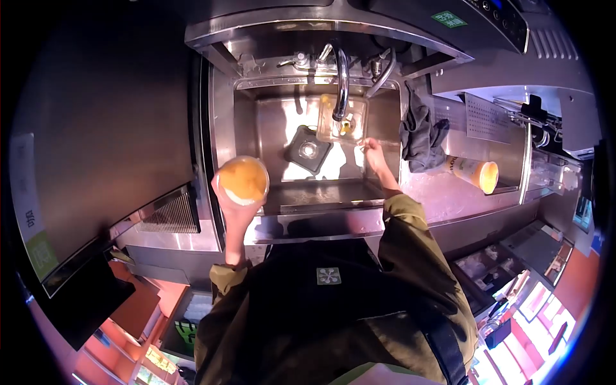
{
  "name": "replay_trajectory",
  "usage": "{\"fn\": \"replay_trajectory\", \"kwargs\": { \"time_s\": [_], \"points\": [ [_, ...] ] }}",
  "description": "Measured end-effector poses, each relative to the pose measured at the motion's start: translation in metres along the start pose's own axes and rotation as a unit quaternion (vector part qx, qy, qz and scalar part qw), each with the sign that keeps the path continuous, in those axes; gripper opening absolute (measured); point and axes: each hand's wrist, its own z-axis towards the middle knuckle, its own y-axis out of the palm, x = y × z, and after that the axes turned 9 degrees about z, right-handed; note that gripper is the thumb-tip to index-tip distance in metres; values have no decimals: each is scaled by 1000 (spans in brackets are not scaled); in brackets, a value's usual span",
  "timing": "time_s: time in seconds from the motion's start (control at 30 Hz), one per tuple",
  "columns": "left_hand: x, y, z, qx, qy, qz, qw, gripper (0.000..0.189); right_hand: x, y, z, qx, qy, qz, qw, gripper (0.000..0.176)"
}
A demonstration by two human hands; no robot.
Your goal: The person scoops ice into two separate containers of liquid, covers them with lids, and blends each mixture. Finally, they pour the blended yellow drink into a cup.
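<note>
My left hand (233, 206) is wrapped round a clear plastic cup (242, 181) with an orange drink and a white layer in it, held over the sink's left edge. Inside the sink, my right hand (374, 156) has its fingers closed at the near right corner of a clear plastic container (328, 126). That container sits below the curved faucet (342, 77), with yellowish bits inside. On the sink floor, to the left of it, lies a dark square lid (309, 150) with a round centre.
The metal sink (250, 141) has a raised front edge. To its right lie a dark cloth (421, 131) and a second orange-filled cup (476, 174), tipped towards me. A grey machine (500, 38) overhangs the back right. A large dark panel (109, 128) stands on the left.
</note>
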Motion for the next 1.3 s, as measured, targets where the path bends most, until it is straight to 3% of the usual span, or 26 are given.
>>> {"fn": "replay_trajectory", "kwargs": {
  "time_s": [0.07,0.1,0.27,0.33,0.37,0.47,0.53,0.57,0.6,0.63,0.67,0.83,0.93,0.97,1.0,1.03,1.07,1.1,1.13,1.17,1.2,1.27,1.3],
  "points": [
    [2,-1,-3,-5,33,47,998,88,25,1,0,-23,136,80,987,26],
    [3,-1,-3,-9,32,48,998,88,1,25,-19,-6,100,66,993,31],
    [13,2,-4,-24,18,24,999,89,43,69,-44,-89,192,118,970,30],
    [17,2,-4,-26,9,19,999,89,50,72,-52,-165,146,45,974,35],
    [17,2,-4,-27,8,23,999,89,51,72,-50,-174,165,48,969,35],
    [20,4,-3,-17,8,33,999,90,-16,61,-41,-230,4,-70,971,36],
    [21,4,-5,-16,16,46,999,89,-136,62,-28,-110,73,-329,935,48],
    [23,4,-5,-16,15,48,999,88,-109,61,10,38,-79,-302,949,47],
    [23,4,-7,-18,25,54,998,88,-132,69,30,84,-200,-191,957,44],
    [22,4,-9,-19,36,60,997,88,-146,73,56,84,-297,-190,932,43],
    [23,4,-11,-20,46,67,996,88,-181,82,55,90,-270,-269,920,48],
    [41,6,-22,-47,35,33,998,87,-200,82,97,7,-283,-350,893,29],
    [51,8,-27,-72,53,40,995,87,-190,87,102,41,-298,-302,905,33],
    [62,5,-25,-131,37,73,988,87,-190,84,90,48,-281,-302,909,43],
    [62,9,-30,-110,54,69,990,88,-180,84,82,81,-325,-303,892,46],
    [63,11,-35,-115,36,32,992,88,-188,80,50,91,-291,-261,916,42],
    [63,13,-40,-122,16,-4,992,89,-188,62,14,39,-276,-188,942,41],
    [59,15,-44,-125,51,19,991,93,-187,44,-22,-10,-255,-114,960,41],
    [60,15,-46,-146,46,33,988,97,-158,25,-44,34,-340,-177,923,35],
    [61,19,-52,-140,39,16,989,97,-173,-3,-93,36,-225,-69,971,24],
    [62,23,-59,-128,29,1,991,97,-111,-32,-99,1,-198,278,940,23],
    [74,31,-72,-143,0,15,990,91,-97,-100,-134,225,-143,100,958,32],
    [88,35,-78,-156,-37,13,987,88,-93,-131,-148,330,-114,9,937,37]
  ]
}}
